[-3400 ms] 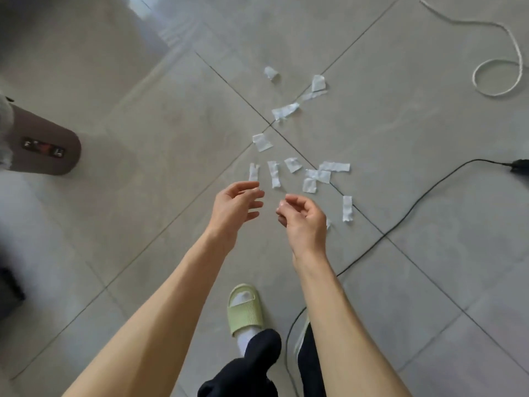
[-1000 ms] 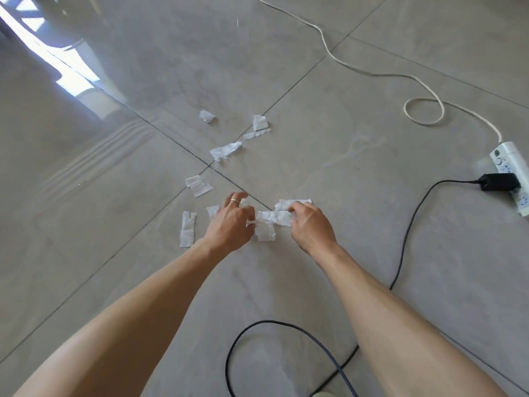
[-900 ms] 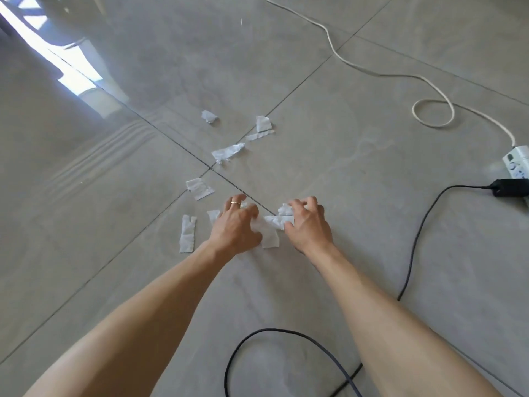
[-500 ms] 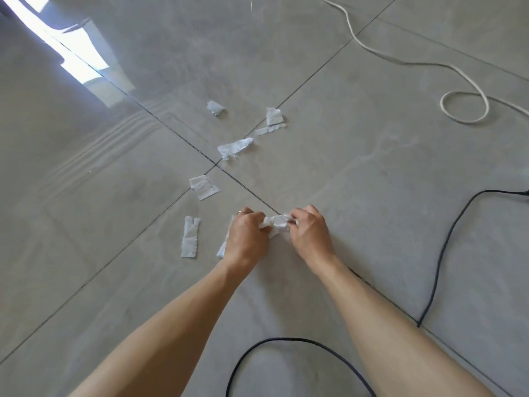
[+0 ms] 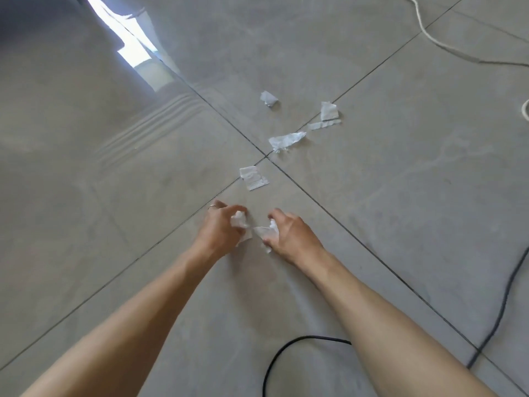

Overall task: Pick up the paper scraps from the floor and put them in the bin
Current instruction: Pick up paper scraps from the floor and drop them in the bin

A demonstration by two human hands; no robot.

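Both hands are low over the grey tiled floor, close together. My left hand (image 5: pixel 219 229) grips a crumpled wad of white paper scraps (image 5: pixel 239 220). My right hand (image 5: pixel 292 234) holds another bunch of scraps (image 5: pixel 267 232) in its curled fingers. Beyond my hands several white scraps lie loose on the floor: one flat piece (image 5: pixel 253 177) nearest, a torn strip (image 5: pixel 286 141) by the tile joint, two pieces (image 5: pixel 328 111) further right and a small one (image 5: pixel 268 98) furthest. No bin is in view.
A black cable (image 5: pixel 289 348) loops on the floor between my forearms and another black cable (image 5: pixel 503 299) runs up the right side. A white cord (image 5: pixel 429 32) crosses the top right. Bright window glare (image 5: pixel 128 44) lies on the tiles at top left.
My hands have drawn slightly apart, each with scraps bunched inside. The long scrap that lay left of my left hand is gone from the floor. The view has shifted leftward.
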